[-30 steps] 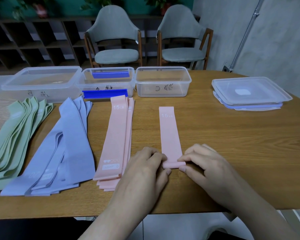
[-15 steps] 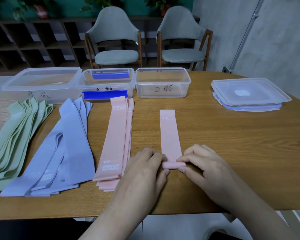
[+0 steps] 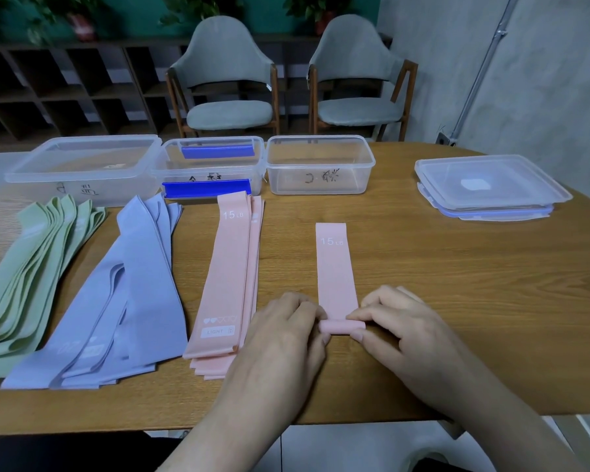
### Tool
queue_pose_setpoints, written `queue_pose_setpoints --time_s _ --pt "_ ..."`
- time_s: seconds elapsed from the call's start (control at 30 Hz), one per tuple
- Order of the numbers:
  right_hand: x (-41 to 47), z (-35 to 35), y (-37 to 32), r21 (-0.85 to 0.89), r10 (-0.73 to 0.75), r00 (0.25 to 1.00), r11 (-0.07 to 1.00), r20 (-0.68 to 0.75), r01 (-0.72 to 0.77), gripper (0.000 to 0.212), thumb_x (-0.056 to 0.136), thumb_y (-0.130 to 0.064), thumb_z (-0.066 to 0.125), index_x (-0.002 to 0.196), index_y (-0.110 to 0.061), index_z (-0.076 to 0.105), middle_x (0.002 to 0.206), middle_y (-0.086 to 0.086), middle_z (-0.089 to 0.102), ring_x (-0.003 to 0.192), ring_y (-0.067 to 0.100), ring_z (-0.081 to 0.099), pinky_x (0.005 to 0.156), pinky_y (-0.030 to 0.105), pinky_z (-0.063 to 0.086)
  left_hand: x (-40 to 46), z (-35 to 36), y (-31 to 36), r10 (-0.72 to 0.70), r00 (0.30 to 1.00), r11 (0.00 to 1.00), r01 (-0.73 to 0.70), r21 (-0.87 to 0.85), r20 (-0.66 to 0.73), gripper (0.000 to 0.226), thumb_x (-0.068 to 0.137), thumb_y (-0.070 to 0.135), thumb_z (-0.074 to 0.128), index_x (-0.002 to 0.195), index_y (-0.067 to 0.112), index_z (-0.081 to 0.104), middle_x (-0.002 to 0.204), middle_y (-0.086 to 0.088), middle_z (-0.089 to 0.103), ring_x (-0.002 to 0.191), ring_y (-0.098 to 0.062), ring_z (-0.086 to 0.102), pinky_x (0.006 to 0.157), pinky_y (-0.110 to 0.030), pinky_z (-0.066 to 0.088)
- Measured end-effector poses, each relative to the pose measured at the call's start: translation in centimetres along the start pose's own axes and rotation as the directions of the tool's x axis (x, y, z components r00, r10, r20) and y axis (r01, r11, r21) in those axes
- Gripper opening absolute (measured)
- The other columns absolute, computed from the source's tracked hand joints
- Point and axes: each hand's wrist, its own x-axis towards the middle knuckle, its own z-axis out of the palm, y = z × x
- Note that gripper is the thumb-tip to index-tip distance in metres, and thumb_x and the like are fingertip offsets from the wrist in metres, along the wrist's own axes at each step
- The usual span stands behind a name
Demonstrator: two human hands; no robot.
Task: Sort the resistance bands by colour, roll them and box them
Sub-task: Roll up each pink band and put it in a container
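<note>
We see a single pink band lying flat on the wooden table, its far end printed "15 LB" and its near end curled into a small roll. Our left hand pinches the roll's left end with curled fingers, and our right hand pinches its right end, the thumb tip under the roll and the fingertips over it. Both hands are thus closed on the same roll, which rests on the table between them.

Just left of this band lies the pink stack, its near corner partly hidden under our left hand. Further left lie the fanned blue bands, then the green bands at the table's left edge.

Along the far side of the table stand three clear boxes in a row: the left box, the middle box with blue clips, touching the left one, and the right box. Each has handwriting on its front wall that we cannot read. The pink stack's far end reaches the middle box. Well apart to the right lie stacked clear lids.

Behind the table stand two grey chairs and dark shelves.
</note>
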Motion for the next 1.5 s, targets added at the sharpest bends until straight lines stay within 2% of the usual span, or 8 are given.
queue_pose_setpoints --time_s 0.13,0.4,0.57,0.8,0.97,1.2,1.4,1.5 --pt "0.04 -0.04 0.04 0.001 0.011 1.000 1.000 0.004 -0.011 0.038 0.088 -0.054 0.047 0.112 -0.033 0.067 0.104 -0.027 0.052 0.107 0.005 0.051 0.088 0.030 0.046 0.09 0.07 0.15 0.000 1.000 1.000 0.000 0.026 -0.013 0.012 0.097 0.032 0.056 0.105 0.028 0.063 0.108 0.013 0.056 0.101 -0.008 0.051 0.084 -0.033 0.051" --pt "0.05 0.09 0.09 0.008 -0.015 1.000 1.000 -0.011 0.015 0.032 0.092 -0.047 0.048 0.109 -0.031 0.071 0.100 -0.025 0.053 0.100 0.009 0.052 0.085 0.026 0.043 0.01 -0.12 0.24 -0.003 1.000 0.999 0.002 0.033 0.015 0.013 0.096 0.032 0.062 0.108 0.030 0.063 0.110 0.016 0.055 0.103 -0.006 0.050 0.087 -0.030 0.048" --pt "0.02 0.13 0.26 0.011 -0.004 1.000 1.000 -0.007 0.004 0.033 0.089 -0.050 0.050 0.111 -0.032 0.067 0.104 -0.026 0.052 0.104 0.005 0.052 0.086 0.033 0.048 0.07 0.15 0.15 -0.004 1.000 0.998 0.004 0.060 0.003 0.011 0.098 0.031 0.062 0.108 0.029 0.065 0.111 0.015 0.055 0.102 -0.006 0.050 0.085 -0.030 0.049" --pt "0.00 0.17 0.14 0.008 0.011 1.000 1.000 0.002 -0.011 0.035 0.091 -0.052 0.044 0.110 -0.035 0.068 0.103 -0.026 0.052 0.106 0.006 0.051 0.085 0.032 0.048 0.05 0.07 0.04 0.024 1.000 1.000 -0.024 0.012 -0.007 0.013 0.096 0.033 0.057 0.106 0.028 0.062 0.108 0.013 0.055 0.101 -0.010 0.053 0.084 -0.034 0.049" --pt "-0.02 0.02 0.02 0.014 0.020 1.000 1.000 0.002 -0.020 0.032 0.088 -0.052 0.047 0.109 -0.034 0.064 0.106 -0.026 0.052 0.107 0.006 0.052 0.087 0.033 0.047 0.02 0.40 -0.09 0.013 1.000 0.999 -0.013 0.038 -0.014 0.010 0.098 0.027 0.063 0.107 0.026 0.065 0.109 0.011 0.055 0.102 -0.012 0.054 0.085 -0.036 0.050" --pt "0.01 0.00 -0.05 0.019 0.024 1.000 1.000 0.009 -0.025 0.038 0.091 -0.057 0.040 0.108 -0.035 0.067 0.104 -0.027 0.050 0.109 0.005 0.049 0.088 0.030 0.045 -0.05 0.04 0.09 0.017 1.000 1.000 -0.017 0.019 0.001 0.013 0.096 0.031 0.058 0.108 0.029 0.062 0.109 0.015 0.054 0.103 -0.009 0.052 0.086 -0.033 0.049" --pt "-0.01 0.00 0.08 0.019 0.016 1.000 1.000 0.012 -0.016 0.028 0.089 -0.050 0.052 0.109 -0.036 0.067 0.105 -0.028 0.051 0.108 0.003 0.049 0.089 0.027 0.044 -0.10 0.24 -0.05 0.010 1.000 0.999 -0.010 0.031 0.001 0.014 0.099 0.029 0.057 0.112 0.029 0.062 0.112 0.013 0.054 0.104 -0.011 0.053 0.087 -0.034 0.049" --pt "-0.02 0.02 0.06 0.015 0.009 1.000 1.000 0.007 -0.009 0.033 0.090 -0.051 0.047 0.109 -0.035 0.069 0.103 -0.027 0.051 0.108 0.002 0.049 0.089 0.022 0.042 -0.09 0.04 0.05 -0.002 1.000 1.000 0.002 0.013 0.005 0.020 0.097 0.034 0.057 0.115 0.028 0.062 0.113 0.014 0.054 0.106 -0.009 0.052 0.089 -0.032 0.048"
